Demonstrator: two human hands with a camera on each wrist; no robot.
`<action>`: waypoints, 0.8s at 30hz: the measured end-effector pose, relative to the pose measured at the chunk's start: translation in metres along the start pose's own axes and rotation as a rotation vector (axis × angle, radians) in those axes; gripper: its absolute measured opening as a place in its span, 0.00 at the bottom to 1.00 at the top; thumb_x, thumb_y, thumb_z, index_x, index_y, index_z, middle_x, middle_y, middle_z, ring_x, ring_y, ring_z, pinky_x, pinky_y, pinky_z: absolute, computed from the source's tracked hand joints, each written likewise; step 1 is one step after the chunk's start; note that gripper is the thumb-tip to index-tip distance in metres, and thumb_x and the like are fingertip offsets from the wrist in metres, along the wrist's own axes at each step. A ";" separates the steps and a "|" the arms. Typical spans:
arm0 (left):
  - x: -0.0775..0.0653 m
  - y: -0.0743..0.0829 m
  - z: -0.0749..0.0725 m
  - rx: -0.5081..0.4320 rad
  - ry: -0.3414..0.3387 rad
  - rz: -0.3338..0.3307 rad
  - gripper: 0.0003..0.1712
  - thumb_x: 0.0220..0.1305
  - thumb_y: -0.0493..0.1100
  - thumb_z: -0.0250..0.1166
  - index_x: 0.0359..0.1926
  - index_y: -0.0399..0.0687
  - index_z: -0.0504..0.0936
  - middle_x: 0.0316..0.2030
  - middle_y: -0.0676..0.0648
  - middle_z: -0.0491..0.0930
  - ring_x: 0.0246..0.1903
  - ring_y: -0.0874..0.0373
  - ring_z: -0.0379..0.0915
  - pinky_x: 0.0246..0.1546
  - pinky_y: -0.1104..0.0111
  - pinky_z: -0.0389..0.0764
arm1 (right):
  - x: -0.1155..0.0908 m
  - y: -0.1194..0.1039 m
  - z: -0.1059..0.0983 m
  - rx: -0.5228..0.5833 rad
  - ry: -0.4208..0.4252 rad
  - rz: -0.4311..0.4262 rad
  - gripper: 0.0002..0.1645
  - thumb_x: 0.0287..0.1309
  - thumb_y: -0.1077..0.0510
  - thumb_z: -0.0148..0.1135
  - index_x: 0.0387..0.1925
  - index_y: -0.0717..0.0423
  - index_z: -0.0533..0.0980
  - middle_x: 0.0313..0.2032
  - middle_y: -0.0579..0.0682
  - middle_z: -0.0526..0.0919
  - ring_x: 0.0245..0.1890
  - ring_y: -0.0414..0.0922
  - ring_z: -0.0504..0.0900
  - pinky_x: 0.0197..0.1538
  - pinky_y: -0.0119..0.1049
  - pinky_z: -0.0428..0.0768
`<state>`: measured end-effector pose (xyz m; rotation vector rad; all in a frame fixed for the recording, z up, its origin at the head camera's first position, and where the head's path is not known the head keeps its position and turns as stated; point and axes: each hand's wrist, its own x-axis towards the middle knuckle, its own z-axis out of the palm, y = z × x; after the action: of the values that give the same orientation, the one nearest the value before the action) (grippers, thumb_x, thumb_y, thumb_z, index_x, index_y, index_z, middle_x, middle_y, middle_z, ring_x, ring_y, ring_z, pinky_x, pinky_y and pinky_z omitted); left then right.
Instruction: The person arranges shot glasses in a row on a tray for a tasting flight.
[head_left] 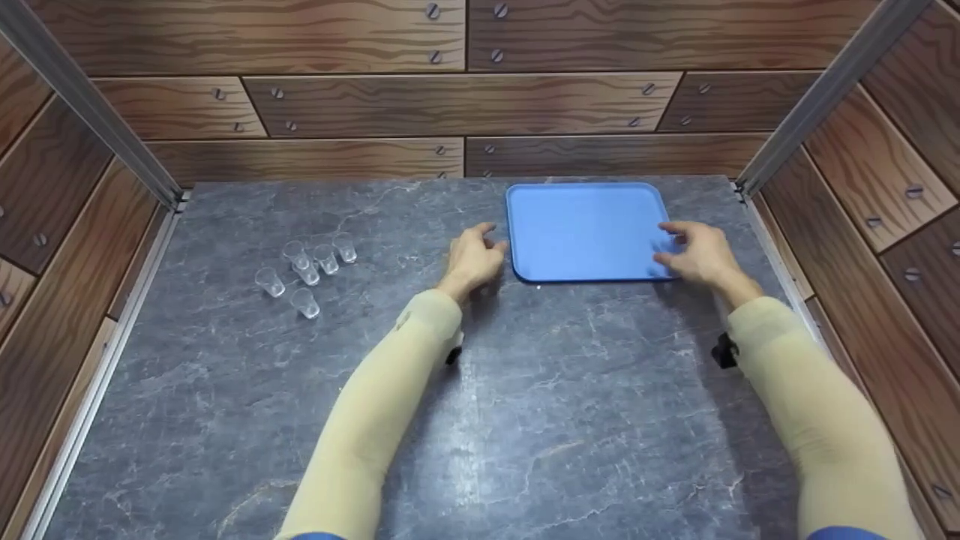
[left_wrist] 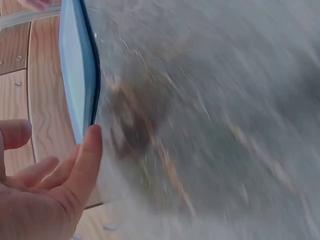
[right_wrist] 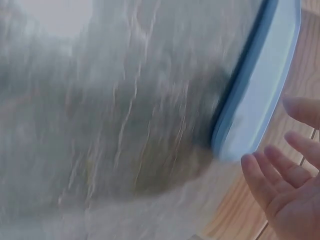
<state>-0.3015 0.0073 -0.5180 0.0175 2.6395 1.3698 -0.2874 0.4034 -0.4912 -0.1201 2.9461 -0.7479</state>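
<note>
A blue rectangular tray (head_left: 589, 232) lies flat at the back of the table, right of centre. Just off its left edge is my left hand (head_left: 476, 259), fingers apart and loosely bent, holding nothing. My right hand (head_left: 701, 255) is at the tray's right edge, thumb and fingers spread, and overlaps that edge in the head view. In the left wrist view, a fingertip of the left hand (left_wrist: 55, 190) appears right by the tray's rim (left_wrist: 87, 75). The right wrist view has the fingers of the right hand (right_wrist: 280, 185) beside a rounded tray corner (right_wrist: 235, 145).
Several small clear cups (head_left: 304, 301) stand in a loose group on the left part of the dark marbled table (head_left: 525, 420). Wood-patterned walls (head_left: 465, 105) enclose the back and both sides, with metal posts (head_left: 832, 90) at the corners.
</note>
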 end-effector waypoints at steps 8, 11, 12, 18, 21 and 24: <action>0.053 -0.020 0.039 -0.050 0.061 -0.132 0.31 0.73 0.46 0.73 0.75 0.56 0.84 0.52 0.51 0.95 0.55 0.57 0.90 0.60 0.63 0.89 | 0.013 0.031 -0.012 0.110 -0.069 0.145 0.37 0.74 0.56 0.71 0.76 0.69 0.73 0.71 0.75 0.80 0.70 0.72 0.82 0.71 0.58 0.82; 0.065 -0.024 0.050 -0.050 0.070 -0.164 0.32 0.71 0.46 0.75 0.75 0.60 0.84 0.53 0.53 0.94 0.55 0.58 0.89 0.61 0.64 0.89 | 0.018 0.038 -0.012 0.143 -0.095 0.203 0.38 0.74 0.56 0.71 0.78 0.69 0.72 0.73 0.75 0.79 0.71 0.69 0.81 0.63 0.40 0.81; 0.066 -0.023 0.052 -0.051 0.072 -0.175 0.32 0.70 0.45 0.76 0.75 0.60 0.84 0.53 0.53 0.94 0.56 0.58 0.89 0.61 0.64 0.89 | 0.019 0.039 -0.012 0.159 -0.101 0.217 0.39 0.74 0.56 0.71 0.79 0.69 0.71 0.73 0.74 0.78 0.71 0.68 0.81 0.60 0.33 0.80; 0.064 -0.014 0.058 -0.082 0.067 -0.214 0.32 0.70 0.39 0.73 0.74 0.58 0.85 0.60 0.50 0.92 0.62 0.56 0.88 0.65 0.63 0.88 | 0.027 0.044 -0.007 0.308 -0.120 0.251 0.43 0.70 0.65 0.70 0.82 0.70 0.66 0.75 0.76 0.76 0.49 0.37 0.87 0.44 0.19 0.84; 0.061 -0.013 0.061 -0.073 0.067 -0.202 0.34 0.69 0.36 0.70 0.74 0.57 0.84 0.61 0.49 0.92 0.63 0.56 0.87 0.66 0.63 0.87 | 0.030 0.044 -0.004 0.331 -0.120 0.254 0.44 0.69 0.69 0.67 0.83 0.68 0.65 0.75 0.76 0.76 0.47 0.35 0.85 0.42 0.21 0.85; 0.060 -0.015 0.062 -0.055 0.075 -0.182 0.36 0.67 0.33 0.68 0.75 0.58 0.84 0.61 0.50 0.92 0.63 0.57 0.87 0.68 0.64 0.86 | 0.032 0.044 0.000 0.330 -0.116 0.253 0.45 0.67 0.71 0.65 0.84 0.65 0.65 0.75 0.75 0.75 0.57 0.46 0.83 0.42 0.22 0.85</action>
<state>-0.3501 0.0542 -0.5734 -0.2798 2.5866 1.4056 -0.3219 0.4390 -0.5150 0.2223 2.6171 -1.1243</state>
